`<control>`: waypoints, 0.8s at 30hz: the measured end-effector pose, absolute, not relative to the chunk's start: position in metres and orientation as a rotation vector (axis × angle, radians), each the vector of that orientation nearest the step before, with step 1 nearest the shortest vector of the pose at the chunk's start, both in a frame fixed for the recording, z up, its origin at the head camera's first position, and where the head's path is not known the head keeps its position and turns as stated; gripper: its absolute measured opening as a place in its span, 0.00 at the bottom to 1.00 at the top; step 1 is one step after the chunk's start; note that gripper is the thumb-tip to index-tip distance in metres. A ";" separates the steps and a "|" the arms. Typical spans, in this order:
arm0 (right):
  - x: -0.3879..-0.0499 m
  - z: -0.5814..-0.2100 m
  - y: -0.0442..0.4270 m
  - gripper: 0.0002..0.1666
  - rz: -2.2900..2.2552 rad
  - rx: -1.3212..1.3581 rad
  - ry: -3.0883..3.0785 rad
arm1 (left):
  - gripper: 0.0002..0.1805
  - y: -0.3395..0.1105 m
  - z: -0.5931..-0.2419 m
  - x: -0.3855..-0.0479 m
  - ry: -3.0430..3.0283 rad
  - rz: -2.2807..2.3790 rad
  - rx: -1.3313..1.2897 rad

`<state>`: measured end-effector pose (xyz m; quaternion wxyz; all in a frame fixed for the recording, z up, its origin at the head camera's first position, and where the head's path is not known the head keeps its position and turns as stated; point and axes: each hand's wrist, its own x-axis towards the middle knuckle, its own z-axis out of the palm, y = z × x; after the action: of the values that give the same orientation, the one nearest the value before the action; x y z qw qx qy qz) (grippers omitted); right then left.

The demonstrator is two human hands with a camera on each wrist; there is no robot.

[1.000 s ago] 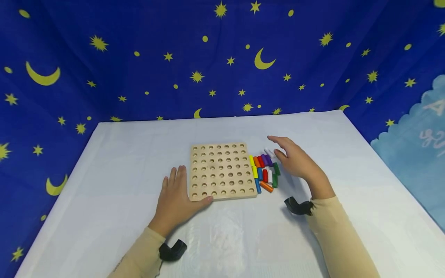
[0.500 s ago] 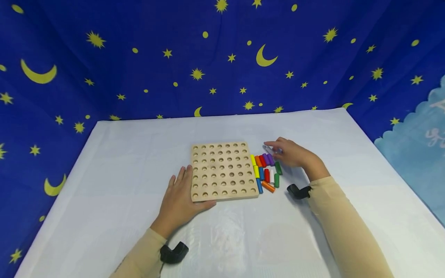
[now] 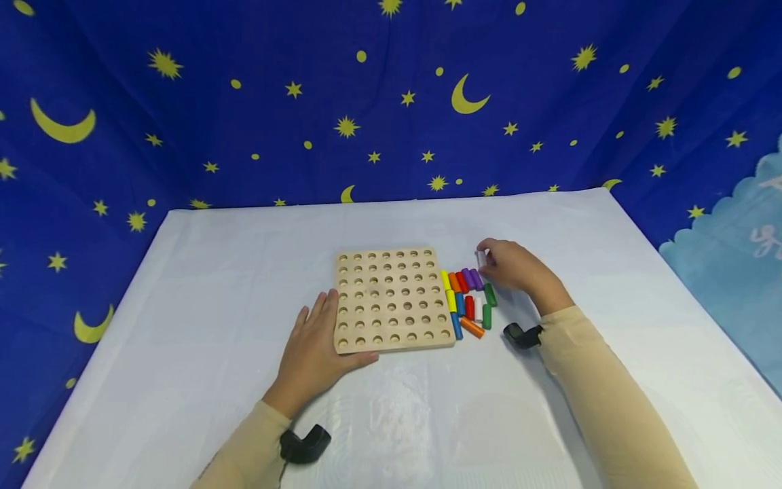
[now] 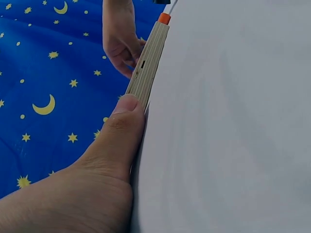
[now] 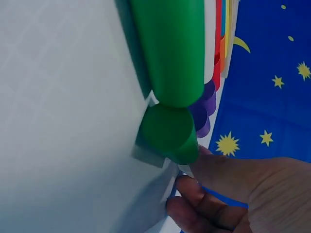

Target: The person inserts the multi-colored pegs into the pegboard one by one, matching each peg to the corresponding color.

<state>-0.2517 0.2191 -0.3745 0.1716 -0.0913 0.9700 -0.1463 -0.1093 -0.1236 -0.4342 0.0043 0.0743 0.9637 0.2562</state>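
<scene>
A square wooden pegboard [image 3: 391, 299] with rows of round holes lies mid-table. My left hand [image 3: 311, 350] rests at its near left corner, fingers straight along the left side and thumb [image 4: 121, 121] against the near edge. Beyond the coloured pegs, my right hand [image 3: 516, 263] pinches a white peg [image 3: 480, 259] between thumb and fingers; most of that peg is hidden in the right wrist view. Just beside the right hand lie two purple pegs [image 3: 472, 278] and a green peg [image 3: 490, 295]. A second green peg [image 5: 170, 53] looms large in the right wrist view.
Right of the board lie yellow pegs [image 3: 451, 300], red pegs [image 3: 469, 308], blue pegs [image 3: 456, 326], an orange peg [image 3: 472, 327] and another white peg [image 3: 478, 309]. A white cloth covers the table [image 3: 244, 272]. A blue curtain [image 3: 391, 122] with stars stands behind.
My right hand has come down onto the white peg, its fingers closing around it, and the peg has turned more upright. The left hand has drawn closer against the board.
</scene>
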 end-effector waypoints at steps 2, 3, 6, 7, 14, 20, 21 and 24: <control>-0.252 -0.374 0.218 0.28 -0.430 -0.236 2.766 | 0.74 -0.124 -0.434 -0.109 3.018 0.807 0.231; -0.253 -0.375 0.218 0.28 -0.442 -0.226 2.771 | 0.74 -0.124 -0.434 -0.109 3.018 0.810 0.231; -0.254 -0.377 0.216 0.29 -0.484 -0.220 2.781 | 0.74 -0.124 -0.435 -0.109 3.020 0.810 0.232; -0.255 -0.377 0.215 0.29 -0.493 -0.217 2.782 | 0.74 -0.124 -0.435 -0.110 3.020 0.810 0.231; -0.258 -0.378 0.215 0.27 -0.539 -0.229 2.755 | 0.75 -0.124 -0.438 -0.111 3.018 0.811 0.230; -0.260 -0.381 0.217 0.28 -0.556 -0.207 2.735 | 0.75 -0.124 -0.439 -0.111 3.025 0.816 0.235; -0.260 -0.381 0.218 0.29 -0.565 -0.203 2.732 | 0.75 -0.124 -0.439 -0.111 3.026 0.818 0.235; -0.261 -0.381 0.218 0.30 -0.605 -0.186 2.729 | 0.75 -0.125 -0.438 -0.111 3.025 0.820 0.236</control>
<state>-0.2613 0.2177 -0.3807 0.1695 -0.0653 0.9601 -0.2127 -0.1109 -0.1250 -0.4377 -0.0005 0.0752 0.9625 0.2608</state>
